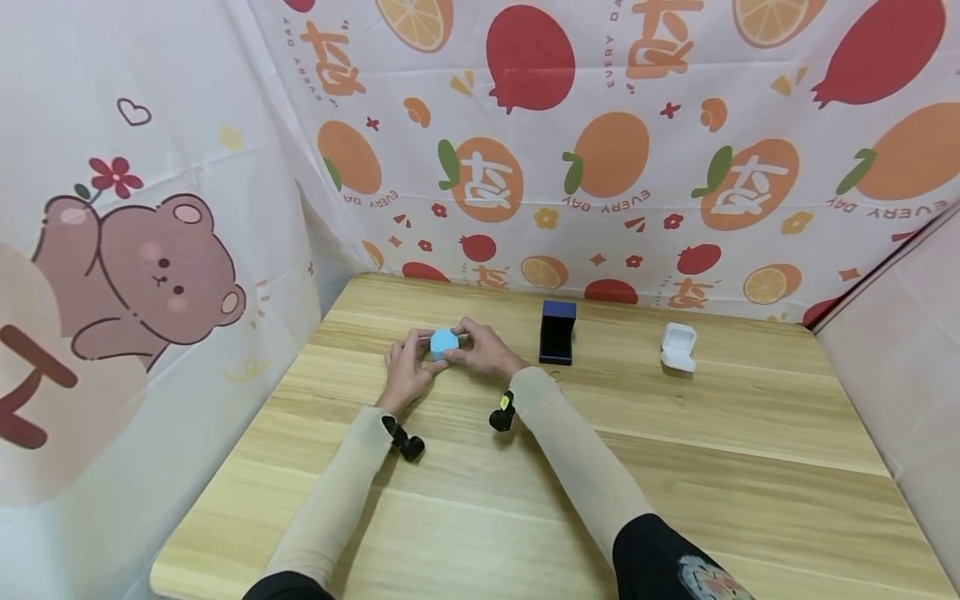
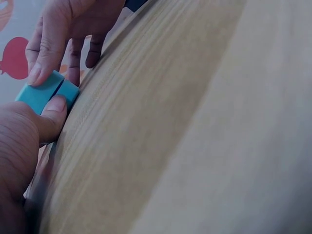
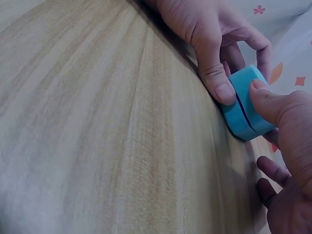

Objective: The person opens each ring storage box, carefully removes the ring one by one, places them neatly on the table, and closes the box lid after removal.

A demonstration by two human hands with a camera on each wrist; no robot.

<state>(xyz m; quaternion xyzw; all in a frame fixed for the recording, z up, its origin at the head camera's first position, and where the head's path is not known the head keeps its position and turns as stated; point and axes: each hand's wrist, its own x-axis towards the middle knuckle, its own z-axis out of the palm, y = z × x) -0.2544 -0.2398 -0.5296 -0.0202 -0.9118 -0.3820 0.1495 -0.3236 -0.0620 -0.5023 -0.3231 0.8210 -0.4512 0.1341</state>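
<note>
A small light-blue ring box [image 1: 444, 340] is between both hands on the left part of the table. My left hand [image 1: 407, 372] grips its lower half, the thumb pressed to the side. My right hand [image 1: 489, 350] pinches the upper half, seen in the right wrist view with the thumb on the lid [image 3: 256, 97]. A thin dark seam runs between the two halves in both wrist views. What lies inside the box is hidden.
Right of the hands stands a dark blue box [image 1: 557, 337], lid raised, with a ring [image 1: 556, 376] in front. Farther right is an opened white ring box [image 1: 678, 346], a faint ring [image 1: 680, 400] near it. Printed cloth [image 1: 532, 242] hangs behind the wooden table [image 1: 712, 475].
</note>
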